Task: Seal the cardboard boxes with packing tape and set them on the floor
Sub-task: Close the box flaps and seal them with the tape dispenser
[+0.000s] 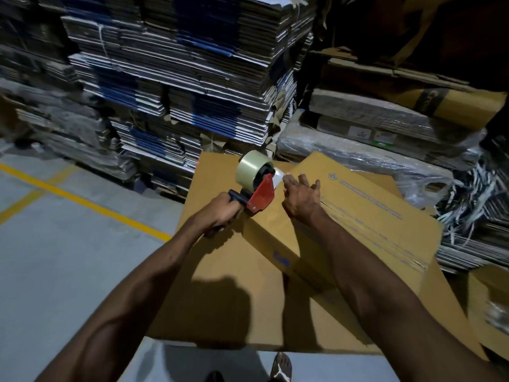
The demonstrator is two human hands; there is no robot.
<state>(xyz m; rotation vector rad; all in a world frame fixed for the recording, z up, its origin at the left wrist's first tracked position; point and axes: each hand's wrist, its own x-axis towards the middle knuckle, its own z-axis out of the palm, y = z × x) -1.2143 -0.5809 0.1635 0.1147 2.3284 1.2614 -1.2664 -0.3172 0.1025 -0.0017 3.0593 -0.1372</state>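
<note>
Tape dispenser [254, 188] sits clenched by its black handle in the left hand [220, 213], its red frame and clear roll pointing away from the person, over the far end of the cardboard box [358, 216]. Just to the right of it, the right hand [301, 198] rests on the box top with fingers spread and fairly straight, seemingly pressing the loose tape end [279, 175] down; whether a fingertip pinches that end is hard to make out.

The box's seam appears to run from that far end back toward the person, so the left hand, the nearer one to the roll, would probably draw the dispenser along that line toward the body. The box lies on a wider cardboard sheet [220, 271], not yet on the floor [68, 244].

The seam itself is mostly hidden under the right forearm, and the box's near edge is lost in shadow.
</note>
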